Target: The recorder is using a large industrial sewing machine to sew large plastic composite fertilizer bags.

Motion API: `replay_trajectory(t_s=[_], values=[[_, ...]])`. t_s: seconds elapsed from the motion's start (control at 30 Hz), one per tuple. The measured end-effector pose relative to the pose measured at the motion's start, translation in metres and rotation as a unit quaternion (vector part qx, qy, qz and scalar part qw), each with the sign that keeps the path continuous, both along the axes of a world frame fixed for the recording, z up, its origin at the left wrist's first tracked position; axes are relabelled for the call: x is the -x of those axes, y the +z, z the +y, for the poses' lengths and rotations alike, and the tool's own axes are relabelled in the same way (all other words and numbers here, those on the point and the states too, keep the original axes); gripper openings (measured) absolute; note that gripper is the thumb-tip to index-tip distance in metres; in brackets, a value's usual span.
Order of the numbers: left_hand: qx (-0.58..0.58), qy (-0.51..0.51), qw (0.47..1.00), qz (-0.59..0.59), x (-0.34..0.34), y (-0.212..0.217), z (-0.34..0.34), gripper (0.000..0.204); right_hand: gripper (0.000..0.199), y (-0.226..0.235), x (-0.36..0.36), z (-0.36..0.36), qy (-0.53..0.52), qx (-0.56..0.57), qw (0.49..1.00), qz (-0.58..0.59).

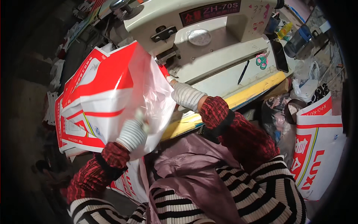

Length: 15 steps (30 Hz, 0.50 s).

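A large red-and-white printed sack (112,87), with a shiny clear plastic liner (158,87) at its right side, spreads across the left of the sewing machine (209,28). The sack's upper right edge lies beside the machine's presser foot (168,54). My right hand (186,96), in a white ribbed glove, is closed on that edge just below the foot. My left hand (132,133), gloved alike, lies against the lower part of the sack and liner. Motion blurs its fingers, so their grip is unclear.
On the machine table lie a black pen (243,72), small green-handled scissors (262,61) and a dark phone (279,56). A yellow strip (257,86) runs along the table's front edge. Another printed sack (319,149) hangs at right. A blue-lidded bottle (299,41) stands far right.
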<state>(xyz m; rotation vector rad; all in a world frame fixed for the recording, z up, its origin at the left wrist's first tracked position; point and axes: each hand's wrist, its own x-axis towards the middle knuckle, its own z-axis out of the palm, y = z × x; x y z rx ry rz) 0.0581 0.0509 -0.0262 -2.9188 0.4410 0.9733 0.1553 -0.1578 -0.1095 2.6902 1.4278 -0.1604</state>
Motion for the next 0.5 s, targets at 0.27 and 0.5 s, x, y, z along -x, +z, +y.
replay_trajectory(t_s=[0.27,0.5], values=[[0.143,-0.155,0.971,0.111,0.008,0.025,-0.051,0.030,0.058,0.008,0.032,0.006,-0.344,-0.377,0.804,0.304],[-0.135,-0.283,0.949,-0.007,0.008,0.028,-0.018,0.019,0.062,0.005,0.047,0.016,-0.362,-0.367,0.819,0.254]])
